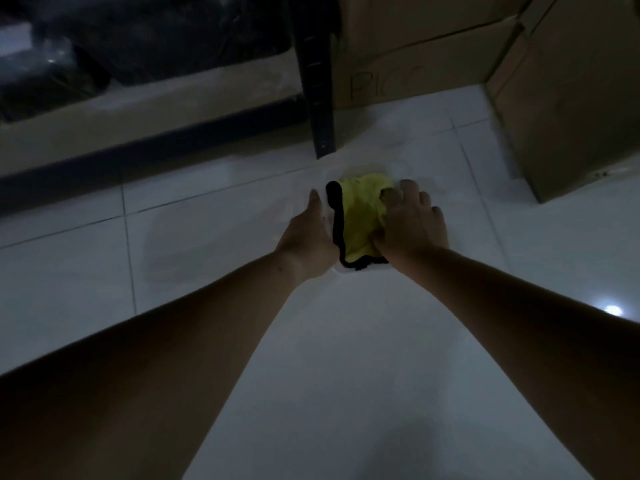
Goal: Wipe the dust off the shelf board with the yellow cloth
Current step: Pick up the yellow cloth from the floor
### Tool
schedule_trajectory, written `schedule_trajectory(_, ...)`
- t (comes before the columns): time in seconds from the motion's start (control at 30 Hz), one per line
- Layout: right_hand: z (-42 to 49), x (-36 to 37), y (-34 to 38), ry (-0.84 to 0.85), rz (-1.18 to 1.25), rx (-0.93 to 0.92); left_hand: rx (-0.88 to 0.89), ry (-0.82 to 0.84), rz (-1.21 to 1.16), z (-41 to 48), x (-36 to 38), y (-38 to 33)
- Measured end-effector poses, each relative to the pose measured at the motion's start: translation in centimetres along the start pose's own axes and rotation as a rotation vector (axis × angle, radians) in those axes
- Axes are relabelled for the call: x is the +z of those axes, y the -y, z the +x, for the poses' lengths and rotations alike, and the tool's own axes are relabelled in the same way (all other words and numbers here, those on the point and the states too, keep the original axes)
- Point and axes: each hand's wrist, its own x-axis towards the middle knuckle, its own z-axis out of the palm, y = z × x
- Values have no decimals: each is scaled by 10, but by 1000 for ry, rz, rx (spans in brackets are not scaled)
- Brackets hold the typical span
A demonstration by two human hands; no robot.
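The yellow cloth (360, 220), edged in black, lies bunched on the white tiled floor inside a pale, hard-to-make-out white thing (337, 270). My right hand (412, 223) presses down on the cloth's right side with its fingers curled into the fabric. My left hand (306, 237) lies flat against the cloth's left black edge, fingers stretched forward and holding nothing I can make out. The shelf stands behind at the left, with a black slotted upright (317, 98) and a dark low rail (121, 150). The light is dim.
On the low shelf level sits a tan cardboard tray (166, 109) filled with dark plastic-wrapped goods. Cardboard boxes (415, 57) stand behind the cloth, and a larger box (571, 116) stands at the right. White floor tiles (346, 375) stretch toward me.
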Motion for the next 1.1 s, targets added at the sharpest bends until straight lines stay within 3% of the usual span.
schedule_trajectory(0.13,7,0,8,-2,173,126,-29,-21,-67,2,2,5)
schedule_trajectory(0.33,2,-13,9,-260,299,-38,-83,-84,-158,4,0,7)
schedule_trajectory(0.43,-4,-19,7,-380,510,35,-93,-102,-107,4,-1,6)
schedule_trajectory(0.63,-15,-38,12,-430,836,163,-122,-88,-111,1,0,-4)
schedule_trajectory(0.83,-41,-84,25,-323,1164,324,-69,-53,-150,-35,-26,-13)
schedule_trajectory(0.97,-84,-166,43,-181,1498,521,71,-89,-154,-106,-82,-45)
schedule_trajectory(1.1,-136,-294,69,-82,1618,396,167,-170,-140,-214,-166,-93)
